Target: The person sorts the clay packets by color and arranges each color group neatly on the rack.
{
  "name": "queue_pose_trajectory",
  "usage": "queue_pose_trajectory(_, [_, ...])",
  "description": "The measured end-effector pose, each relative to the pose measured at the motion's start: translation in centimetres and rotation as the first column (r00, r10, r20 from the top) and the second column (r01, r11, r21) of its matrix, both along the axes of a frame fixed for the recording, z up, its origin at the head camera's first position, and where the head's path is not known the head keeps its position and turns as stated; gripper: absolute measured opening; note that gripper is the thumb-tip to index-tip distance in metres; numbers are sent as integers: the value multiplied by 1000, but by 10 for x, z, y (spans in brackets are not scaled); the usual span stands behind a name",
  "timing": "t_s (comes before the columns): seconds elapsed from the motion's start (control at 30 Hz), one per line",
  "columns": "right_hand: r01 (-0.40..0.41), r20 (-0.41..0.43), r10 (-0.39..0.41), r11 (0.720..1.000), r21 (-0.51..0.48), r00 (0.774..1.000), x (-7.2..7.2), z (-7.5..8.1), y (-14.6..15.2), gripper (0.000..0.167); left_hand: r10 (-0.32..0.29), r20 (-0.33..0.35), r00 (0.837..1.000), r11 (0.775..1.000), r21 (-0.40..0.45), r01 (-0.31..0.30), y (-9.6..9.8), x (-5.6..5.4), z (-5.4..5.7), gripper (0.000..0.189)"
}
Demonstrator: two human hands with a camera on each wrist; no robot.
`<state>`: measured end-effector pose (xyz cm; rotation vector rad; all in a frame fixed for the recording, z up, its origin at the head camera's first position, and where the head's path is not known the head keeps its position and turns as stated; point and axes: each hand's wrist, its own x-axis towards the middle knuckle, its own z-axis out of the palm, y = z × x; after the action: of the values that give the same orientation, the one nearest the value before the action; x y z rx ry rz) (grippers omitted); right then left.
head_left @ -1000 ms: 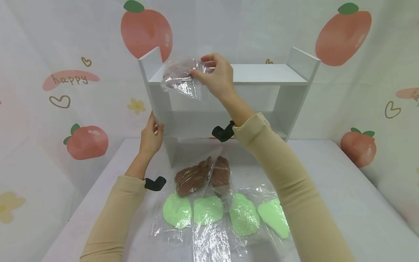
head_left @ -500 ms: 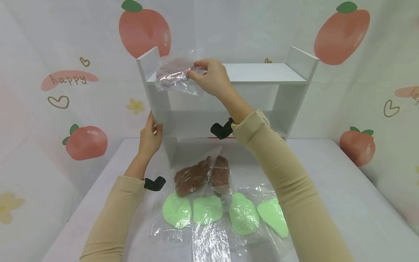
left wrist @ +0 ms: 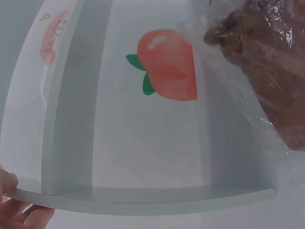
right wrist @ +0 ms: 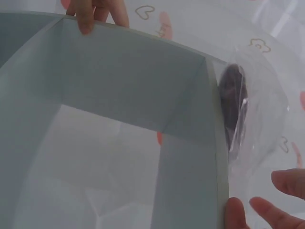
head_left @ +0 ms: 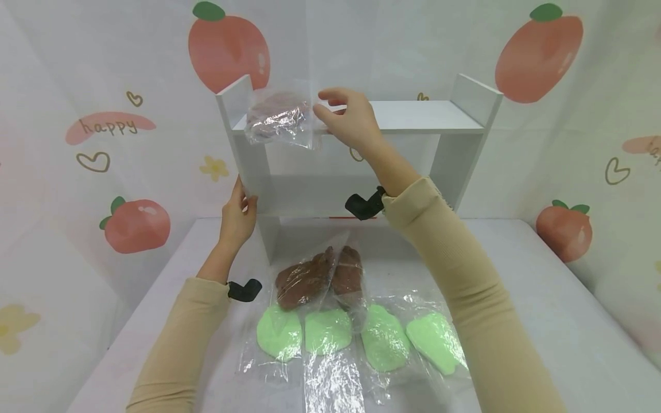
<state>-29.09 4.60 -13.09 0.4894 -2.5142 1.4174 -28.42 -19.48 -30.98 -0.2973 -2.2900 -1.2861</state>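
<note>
A clear plastic bag [head_left: 279, 117] with a flat reddish-brown piece inside lies at the left end of the top board of a white shelf unit [head_left: 428, 117]. Its edge hangs over the front of the board. My right hand [head_left: 353, 117] is just right of the bag, thumb and fingers spread apart, holding nothing. In the right wrist view a gap shows between the fingertips [right wrist: 267, 210] and the bag. Lower down, my left hand [head_left: 238, 218] grips the edge of the shelf's left side panel, thumb on one face and fingers on the other.
Two clear bags with brown lumps [head_left: 304, 281] lie on the table before the shelf. Closer to me are several clear bags with flat pale-green pieces [head_left: 327, 332] in a row. A fruit-printed cloth [head_left: 129, 57] hangs behind.
My right hand carried the bag left onto the top board, let go of it and drew back slightly to the right. My left hand has stayed on the side panel.
</note>
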Motion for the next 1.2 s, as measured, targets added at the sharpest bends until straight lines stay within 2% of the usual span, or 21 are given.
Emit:
queue_pose_trajectory(0.23, [-36, -33, 33, 994, -105, 999, 6, -9, 24, 36, -4, -5, 1000, 1000, 5, 4, 0, 1, 0, 62])
queue_pose_trajectory(0.53, [-126, -56, 121, 986, -105, 991, 22, -33, 56, 36, -4, -16, 1000, 1000, 7, 4, -1, 2, -1, 62])
queue_pose_trajectory(0.7, [-177, -60, 174, 983, -51, 983, 29, -46, 67, 39, -10, -9, 1000, 1000, 15, 10, -2, 3, -1, 61])
queue_pose_trajectory(0.9, [-262, -101, 262, 965, 15, 960, 38, -65, 78, 40, -8, -2, 1000, 1000, 14, 8, -1, 3, -1, 62])
queue_pose_trajectory(1.07, [-324, -61, 330, 942, 88, 942, 46, -84, 87, 43, 1, -11, 1000, 1000, -2, -1, 0, 2, -1, 62])
queue_pose_trajectory(1.2, [-368, -5, 370, 925, 100, 929, 51, -104, 93, 46, 2, -17, 1000, 1000, -10, -2, 0, 0, -1, 62])
